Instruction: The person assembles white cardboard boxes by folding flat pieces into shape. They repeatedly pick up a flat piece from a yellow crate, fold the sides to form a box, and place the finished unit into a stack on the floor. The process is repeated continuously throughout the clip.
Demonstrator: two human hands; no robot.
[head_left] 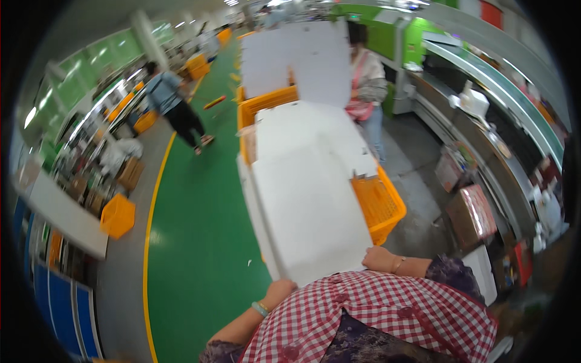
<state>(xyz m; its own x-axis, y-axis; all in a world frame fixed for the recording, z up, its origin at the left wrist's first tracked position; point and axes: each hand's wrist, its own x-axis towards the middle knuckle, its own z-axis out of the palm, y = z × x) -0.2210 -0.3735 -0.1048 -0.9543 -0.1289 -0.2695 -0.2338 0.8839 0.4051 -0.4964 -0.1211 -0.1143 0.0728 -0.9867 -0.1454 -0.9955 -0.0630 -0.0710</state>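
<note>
A large white board [311, 212] stretches away from my waist over a row of orange crates. My left hand [280, 294] is closed at the board's near left corner. At its near right corner my right hand [380, 259] is closed too, knuckles up. My fingertips are hidden under the edge, so whether they also hold something beneath it cannot be told. Another white sheet [296, 60] stands tilted up at the far end, above an orange crate [269, 98]. To the right, an orange crate [378, 202] shows from under the board.
A green walkway [193, 242] with a yellow line runs ahead on the left. One person [169, 100] walks there; another person [366, 85] stands beside the far crates on the right. Cardboard boxes [472, 216] and a long machine bench line the right side. An orange bin [118, 216] sits left.
</note>
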